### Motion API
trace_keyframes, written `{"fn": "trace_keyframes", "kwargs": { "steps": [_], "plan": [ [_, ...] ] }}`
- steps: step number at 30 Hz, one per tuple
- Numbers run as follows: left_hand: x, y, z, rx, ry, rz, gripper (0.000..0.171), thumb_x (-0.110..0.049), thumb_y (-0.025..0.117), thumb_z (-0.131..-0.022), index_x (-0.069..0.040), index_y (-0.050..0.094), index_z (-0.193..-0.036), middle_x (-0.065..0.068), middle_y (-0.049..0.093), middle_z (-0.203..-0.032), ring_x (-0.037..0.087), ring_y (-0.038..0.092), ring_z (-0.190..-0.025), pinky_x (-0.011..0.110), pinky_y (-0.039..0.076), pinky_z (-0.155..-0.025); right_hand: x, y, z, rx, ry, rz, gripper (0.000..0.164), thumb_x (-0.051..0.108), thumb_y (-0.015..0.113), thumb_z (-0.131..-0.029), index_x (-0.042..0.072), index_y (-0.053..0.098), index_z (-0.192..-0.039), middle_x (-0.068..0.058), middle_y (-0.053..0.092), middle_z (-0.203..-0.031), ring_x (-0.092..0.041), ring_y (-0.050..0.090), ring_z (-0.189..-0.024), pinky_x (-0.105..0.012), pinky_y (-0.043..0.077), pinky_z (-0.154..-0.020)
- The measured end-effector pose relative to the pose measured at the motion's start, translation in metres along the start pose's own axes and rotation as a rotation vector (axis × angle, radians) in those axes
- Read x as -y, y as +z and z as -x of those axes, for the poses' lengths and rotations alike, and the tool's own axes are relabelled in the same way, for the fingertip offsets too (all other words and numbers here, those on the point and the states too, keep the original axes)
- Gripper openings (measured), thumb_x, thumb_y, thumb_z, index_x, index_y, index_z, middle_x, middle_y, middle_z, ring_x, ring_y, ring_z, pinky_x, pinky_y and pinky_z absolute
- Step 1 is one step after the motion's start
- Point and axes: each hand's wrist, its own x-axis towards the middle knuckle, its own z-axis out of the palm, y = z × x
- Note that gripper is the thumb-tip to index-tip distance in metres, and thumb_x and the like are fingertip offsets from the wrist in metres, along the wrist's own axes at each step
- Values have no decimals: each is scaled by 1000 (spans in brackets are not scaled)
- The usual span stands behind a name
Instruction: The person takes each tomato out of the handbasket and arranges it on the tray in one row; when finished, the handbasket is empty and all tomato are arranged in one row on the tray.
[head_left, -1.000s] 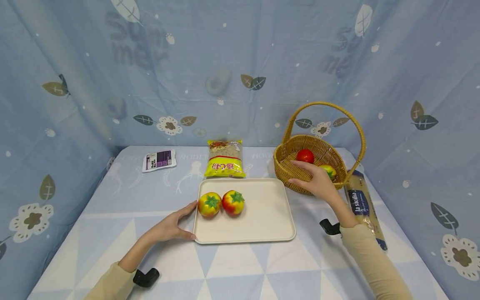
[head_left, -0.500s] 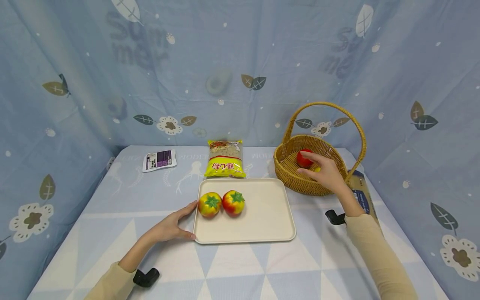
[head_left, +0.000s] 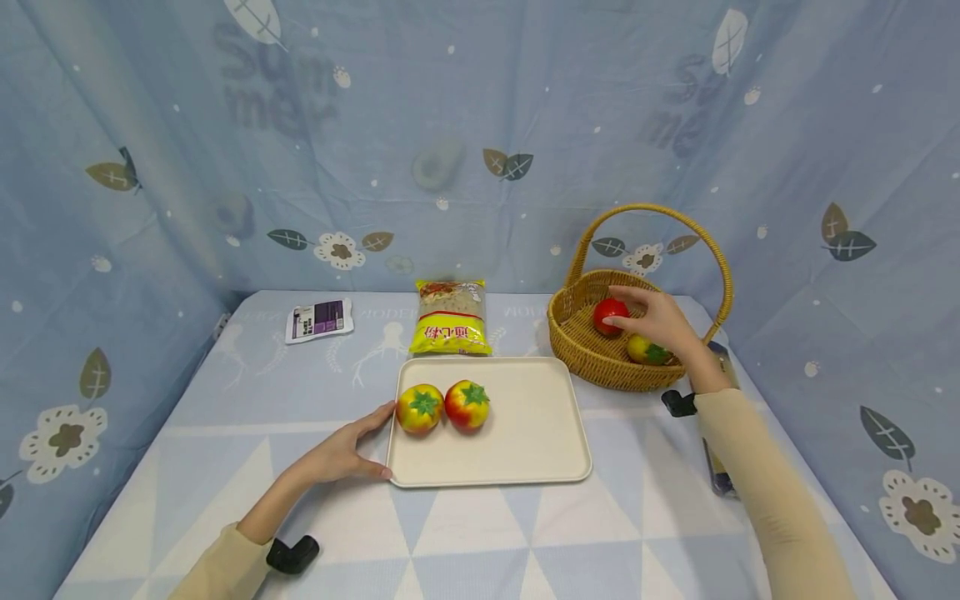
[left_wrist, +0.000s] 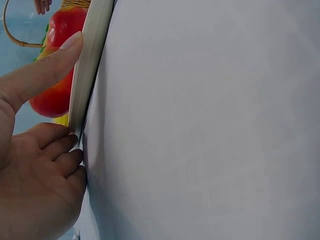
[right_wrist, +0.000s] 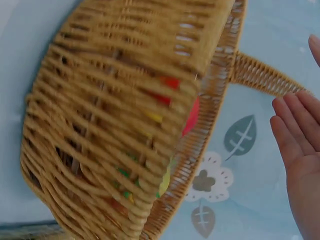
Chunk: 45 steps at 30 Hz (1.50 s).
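Observation:
In the head view, my left hand point(head_left: 341, 454) touches the left side of a cream tray point(head_left: 528, 433), fingers along its edge and thumb at the near corner. Two yellow-and-red tomato-like fruits point(head_left: 419, 410) with green leafy tops lie on the tray's left half. My right hand point(head_left: 663, 323) hovers over a wicker basket point(head_left: 600, 367), thumb and fingers spread apart. Between them, in this view, shows a red tomato point(head_left: 606, 318); beside it in the basket is a yellow fruit point(head_left: 643, 350) with a green top. The right wrist view shows the right hand point(right_wrist: 305, 150) above the basket's rim.
Behind the tray lies a yellow bag of pasta point(head_left: 450, 321). A small white-and-purple packet point(head_left: 318, 321) is at the back left. The right forearm partly covers a long pasta packet point(head_left: 720, 471). The basket's tall handle point(head_left: 645, 207) arches up, with a patterned curtain point(head_left: 480, 125) behind.
My right hand has moved to the right and farther back over the basket, its fingers now around the red tomato's place in view. The left hand and tray have stayed still.

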Motion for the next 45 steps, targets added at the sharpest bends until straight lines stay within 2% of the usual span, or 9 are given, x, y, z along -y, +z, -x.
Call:
{"fn": "trace_keyframes", "kwargs": {
  "steps": [5, 10, 18, 23, 31, 38, 41, 45],
  "plan": [
    [0, 0, 0, 2, -5, -2, 105, -25, 86, -71, 1, 24, -151, 23, 21, -155, 44, 16, -142, 58, 12, -113, -10, -5, -13, 65, 55, 24, 69, 40, 74, -84, 7, 51, -140, -17, 52, -138, -36, 48, -126, -55, 41, -101],
    [0, 1, 0, -1, -25, -15, 105, -26, 86, -70, -2, 24, -152, 22, 21, -155, 44, 16, -142, 59, 12, -113, -15, -12, -25, 125, 77, 34, 67, 36, 72, -87, 3, 48, -141, -22, 49, -139, -40, 44, -127, -56, 39, -103],
    [0, 1, 0, 2, -43, -20, 106, -29, 86, -70, -3, 24, -152, 22, 20, -156, 43, 16, -142, 58, 12, -113, -23, -20, -38, 157, 157, 43, 65, 33, 67, -91, 1, 44, -143, -24, 44, -143, -41, 41, -130, -57, 36, -104],
    [0, 1, -1, 0, -43, -24, 106, -27, 86, -70, -4, 24, -152, 22, 21, -156, 44, 16, -142, 59, 13, -113, -32, -18, -40, 175, 211, 49, 65, 31, 68, -91, -3, 44, -141, -26, 46, -141, -42, 41, -129, -56, 36, -105],
    [-1, 1, 0, 2, -49, -24, 106, -27, 86, -70, -3, 23, -152, 22, 20, -156, 44, 15, -142, 59, 12, -113, -43, -10, -42, 210, 246, 28, 62, 25, 66, -93, -8, 42, -140, -29, 44, -140, -42, 40, -129, -54, 34, -107],
    [-1, 3, -1, 5, -39, -19, 106, -28, 86, -71, -3, 23, -152, 22, 20, -156, 44, 15, -142, 58, 12, -113, -53, -2, -48, 214, 312, -3, 65, 28, 67, -92, -3, 41, -143, -27, 41, -144, -43, 36, -132, -57, 32, -108],
    [-1, 3, -1, 5, -38, -18, 106, -28, 86, -71, -3, 24, -152, 22, 20, -156, 43, 15, -142, 58, 12, -113, -55, 0, -50, 202, 325, 24, 64, 26, 67, -92, -1, 41, -144, -26, 40, -145, -43, 35, -132, -57, 32, -107],
    [-2, 2, -1, 1, -54, -22, 106, -28, 86, -70, -4, 24, -152, 21, 20, -156, 43, 15, -142, 58, 12, -113, -52, 3, -51, 217, 296, 93, 65, 22, 66, -93, -3, 37, -146, -29, 36, -145, -46, 34, -132, -58, 31, -108]
  ]
}}
